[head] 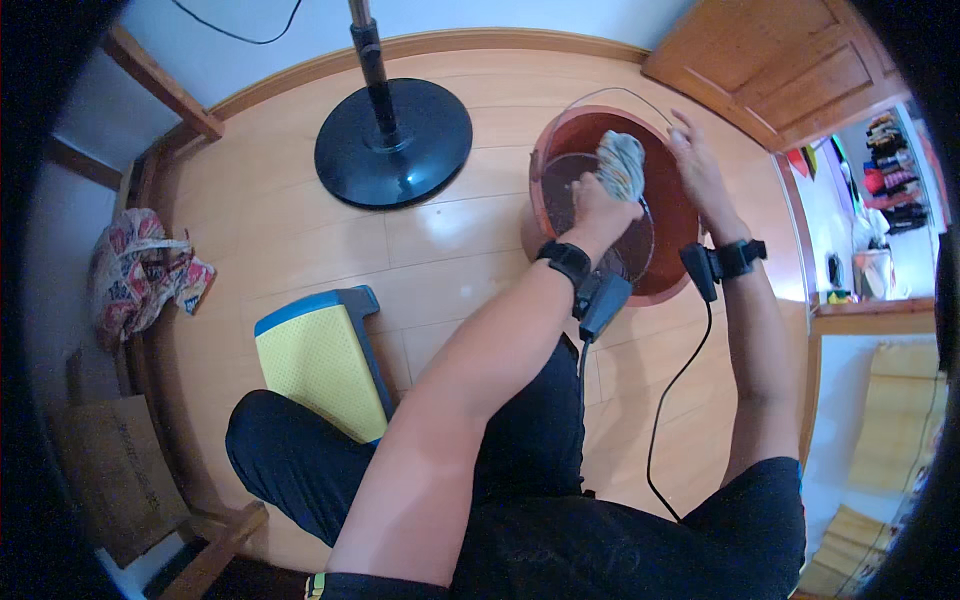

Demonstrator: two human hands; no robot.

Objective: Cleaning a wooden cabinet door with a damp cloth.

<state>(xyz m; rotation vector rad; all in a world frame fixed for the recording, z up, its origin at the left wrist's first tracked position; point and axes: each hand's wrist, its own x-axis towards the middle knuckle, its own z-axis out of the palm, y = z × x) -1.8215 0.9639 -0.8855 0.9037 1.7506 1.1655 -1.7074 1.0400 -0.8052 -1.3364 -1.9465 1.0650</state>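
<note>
A reddish-brown bucket (671, 247) stands on the floor before me, with dark water (559, 191) inside. My left hand (604, 210) is over the water, closed around a bunched, pale grey-green rag (621, 161). Most of the rag bulges out past the far side of that fist. At the bucket's right rim is my right hand (697, 165), its fingertips near the thin wire handle (619, 88), which arches over the far side. Whether those fingers grip the handle or only touch there is hidden. Each wrist wears a black strap with a cabled device.
Beyond the bucket, left, stands a round black pedestal base (394, 150). A yellow and blue step stool (322, 360) is by my knee. A patterned bag (146, 270) and a cardboard box (120, 472) lie left. A wooden door (787, 67) stands at the upper right.
</note>
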